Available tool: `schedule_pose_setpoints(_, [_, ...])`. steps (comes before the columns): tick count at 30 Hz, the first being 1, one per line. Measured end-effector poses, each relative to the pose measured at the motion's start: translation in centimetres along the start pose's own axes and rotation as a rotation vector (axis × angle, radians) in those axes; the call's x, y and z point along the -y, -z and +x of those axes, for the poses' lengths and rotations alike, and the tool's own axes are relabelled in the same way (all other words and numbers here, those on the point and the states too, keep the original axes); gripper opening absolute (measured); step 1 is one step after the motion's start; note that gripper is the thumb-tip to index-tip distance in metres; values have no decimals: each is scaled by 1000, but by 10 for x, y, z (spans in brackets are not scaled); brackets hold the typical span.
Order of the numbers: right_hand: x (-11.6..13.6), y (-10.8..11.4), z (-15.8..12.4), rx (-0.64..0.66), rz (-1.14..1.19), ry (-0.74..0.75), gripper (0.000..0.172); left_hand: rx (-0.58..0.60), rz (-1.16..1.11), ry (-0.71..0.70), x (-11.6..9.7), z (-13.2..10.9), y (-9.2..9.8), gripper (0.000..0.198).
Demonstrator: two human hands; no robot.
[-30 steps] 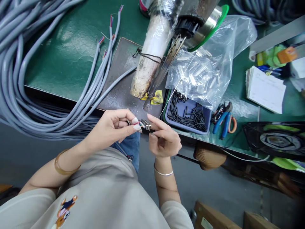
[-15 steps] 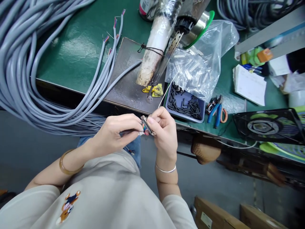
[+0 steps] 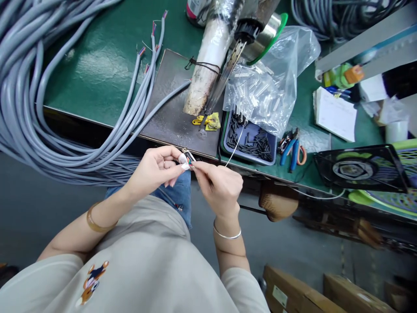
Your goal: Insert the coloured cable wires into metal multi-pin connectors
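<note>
My left hand point(image 3: 161, 168) pinches a small multi-pin D-sub connector point(image 3: 188, 154) between thumb and fingers, above the bench's front edge. Short coloured wires point(image 3: 189, 161) show at its near side. My right hand point(image 3: 220, 184) is closed, with thumb and forefinger tips pinched at these wires; the fingertips hide the exact spot. A thin silvery wire point(image 3: 236, 148), like solder, runs from the parts tray down to the back of my right hand. Just beyond the hands, a soldering iron point(image 3: 224, 82) points down over a dark board point(image 3: 169, 117), beside a yellow sponge point(image 3: 212, 121).
Thick grey cables point(image 3: 78, 148) with stripped ends fill the left side. A tray point(image 3: 260, 160) of black sleeves stands at the front edge, partly under a plastic bag point(image 3: 276, 87) of connectors. Pliers point(image 3: 294, 152), a notepad point(image 3: 335, 115) and a fan point(image 3: 358, 169) lie to the right.
The connector has moved left and a little up with my left hand. My right hand has turned over, its fingertips shifting from the connector's right end to the coloured wires.
</note>
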State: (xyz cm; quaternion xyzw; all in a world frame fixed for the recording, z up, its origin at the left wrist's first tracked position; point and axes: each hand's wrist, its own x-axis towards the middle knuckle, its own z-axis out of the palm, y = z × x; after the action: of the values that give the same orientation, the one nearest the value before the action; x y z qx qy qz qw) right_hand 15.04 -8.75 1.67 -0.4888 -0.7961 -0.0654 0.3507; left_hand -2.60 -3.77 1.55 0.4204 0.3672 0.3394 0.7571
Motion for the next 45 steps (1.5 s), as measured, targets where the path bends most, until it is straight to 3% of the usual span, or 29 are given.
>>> schedule_pose_setpoints(3, [-3,-1,-2,-129,32,-115,5,26,-20,-1,3,2,0,29])
schedule_pose_setpoints(7, [-10,6,3,-699,210,-341,20,50,-80,11,6,5,2,33])
schedule_pose_setpoints(10, [-13,10,8,-888,349,-299,15,82,-119,49,6,7,5,34])
schedule_pose_setpoints(11, [-13,9,8,-879,352,-278,12,88,-127,58,6,7,6,34])
schedule_pose_setpoints(13, [-11,7,3,-811,321,-262,27,90,-138,67,4,8,6,35])
schedule_pose_setpoints(15, [-8,2,-4,-653,285,-281,35,93,-153,67,3,10,6,37])
schedule_pose_setpoints(19, [-5,-10,-16,-357,302,-270,24,101,-183,75,2,12,6,37])
schedule_pose_setpoints(22, [-4,-18,-16,-254,346,-248,17,91,-201,76,2,13,6,35])
schedule_pose_setpoints(35, [-2,-28,-11,-289,463,-425,16,8,-195,33,5,18,3,31])
schedule_pose_setpoints(45, [-4,-27,-8,-259,488,-535,12,0,-180,-72,7,17,1,14])
